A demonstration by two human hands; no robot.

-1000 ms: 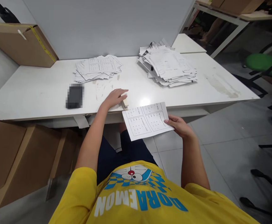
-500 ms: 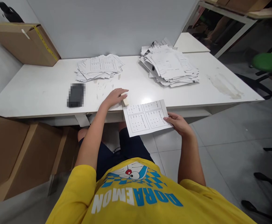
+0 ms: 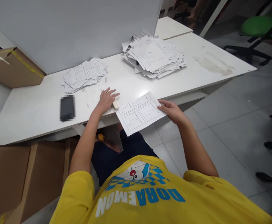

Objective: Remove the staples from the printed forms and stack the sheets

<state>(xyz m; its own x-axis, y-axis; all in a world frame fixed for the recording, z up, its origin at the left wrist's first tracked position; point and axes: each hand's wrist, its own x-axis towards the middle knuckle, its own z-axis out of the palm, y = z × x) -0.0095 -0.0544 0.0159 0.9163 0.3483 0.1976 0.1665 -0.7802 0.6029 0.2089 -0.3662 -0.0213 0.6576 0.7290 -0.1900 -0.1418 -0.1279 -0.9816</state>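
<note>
My right hand pinches the right edge of a printed sheet with four boxed grids, held over the front edge of the white table. My left hand lies on the table with its fingers spread, covering most of a small cream stapler beside the sheet's left corner. A thin pile of similar sheets lies behind my left hand. A thicker, messy paper stack lies at the back right.
A dark phone lies on the table to the left. Cardboard boxes stand at the far left and under the table. A grey partition backs the table. A green chair stands at the right.
The camera has tilted and swung, shifting the scene left. My left hand's fingers have spread over the stapler. The sheet has come closer to the table edge.
</note>
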